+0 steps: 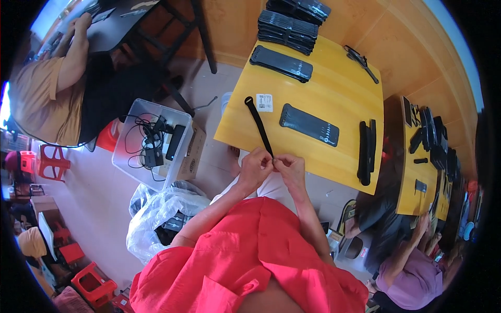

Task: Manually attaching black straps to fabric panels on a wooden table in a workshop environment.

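Yellow bench (334,88) carries a narrow black strap (258,124) whose long axis runs from its looped far end back to the near edge, where left hand (254,168) and right hand (290,168), touching and equally near, pinch its near end between closed fingers.

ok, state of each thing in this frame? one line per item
black strap: stretched flat over the table edge, near end pinched by both hands
left hand: closed on the strap end
right hand: closed on the strap end
yellow table: holds flat and stacked black cases
black cases: lying flat, closed
clear bin: open, cables inside
plastic bag: open, crumpled
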Tool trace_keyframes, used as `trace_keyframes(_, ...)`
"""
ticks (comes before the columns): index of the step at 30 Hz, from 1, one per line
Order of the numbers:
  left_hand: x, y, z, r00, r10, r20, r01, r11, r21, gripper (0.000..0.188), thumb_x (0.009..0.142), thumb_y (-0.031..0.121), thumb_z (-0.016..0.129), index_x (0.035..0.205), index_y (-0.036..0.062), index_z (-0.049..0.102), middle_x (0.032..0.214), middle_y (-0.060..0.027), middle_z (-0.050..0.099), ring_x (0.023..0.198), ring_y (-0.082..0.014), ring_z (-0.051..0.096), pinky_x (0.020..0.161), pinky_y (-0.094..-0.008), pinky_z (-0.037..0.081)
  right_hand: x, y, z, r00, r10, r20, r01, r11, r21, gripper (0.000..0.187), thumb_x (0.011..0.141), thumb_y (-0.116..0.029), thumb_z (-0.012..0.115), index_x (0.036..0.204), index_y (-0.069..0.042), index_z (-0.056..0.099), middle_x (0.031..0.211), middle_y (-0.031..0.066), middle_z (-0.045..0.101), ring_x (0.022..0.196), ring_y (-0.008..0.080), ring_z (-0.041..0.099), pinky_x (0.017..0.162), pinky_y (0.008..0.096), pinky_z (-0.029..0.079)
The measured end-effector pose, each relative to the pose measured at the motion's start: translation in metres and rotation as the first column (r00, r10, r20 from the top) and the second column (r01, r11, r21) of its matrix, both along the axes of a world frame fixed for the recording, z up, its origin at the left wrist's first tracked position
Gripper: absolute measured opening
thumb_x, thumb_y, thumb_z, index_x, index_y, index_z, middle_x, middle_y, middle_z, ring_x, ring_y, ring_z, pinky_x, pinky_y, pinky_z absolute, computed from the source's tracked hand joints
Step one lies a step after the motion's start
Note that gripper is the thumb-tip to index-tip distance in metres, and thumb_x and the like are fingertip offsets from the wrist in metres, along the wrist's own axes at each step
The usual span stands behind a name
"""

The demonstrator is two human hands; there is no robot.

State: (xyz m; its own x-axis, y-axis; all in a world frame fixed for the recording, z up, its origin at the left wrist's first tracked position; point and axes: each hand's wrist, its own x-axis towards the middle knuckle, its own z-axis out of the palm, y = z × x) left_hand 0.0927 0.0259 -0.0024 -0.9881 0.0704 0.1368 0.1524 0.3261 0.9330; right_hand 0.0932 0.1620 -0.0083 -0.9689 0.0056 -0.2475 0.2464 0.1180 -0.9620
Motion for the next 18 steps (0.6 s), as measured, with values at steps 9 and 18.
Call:
trace_keyframes(9, 0.002, 0.005, -0.02, 0.97, -0.011, -0.242, -0.026, 0.988, -0.151, 0.014, 0.07, -0.003, 0.06, 0.079, 0.0015, 0.049, 0.077, -0.0129, 0.05, 0.067, -0.0329, 0.054, 0.055, -0.0383, 0.045, 0.006, -0.011, -0.011, 0.982, -0.174, 0.076, 0.187, 0.956, -0.225, 0.012, 0.078, 0.0, 0.057, 0.084, 0.007, 0.065, 0.074, 0.007, 0.063, 0.064, 0.012, 0.06, 0.06, 0.0225, 0.051)
trace_keyframes(18, 0.001, -0.003, -0.029, 0.969, 0.016, -0.247, -0.05, 0.99, -0.131, 0.018, 0.069, -0.003, 0.063, 0.083, 0.0006, 0.053, 0.08, -0.0116, 0.053, 0.066, -0.0253, 0.056, 0.057, -0.0318, 0.047, -0.006, -0.019, -0.02, 0.988, -0.14, 0.065, 0.146, 0.984, -0.098, 0.011, 0.076, 0.002, 0.057, 0.083, 0.006, 0.064, 0.072, 0.0071, 0.063, 0.062, 0.0118, 0.059, 0.057, 0.0227, 0.05)
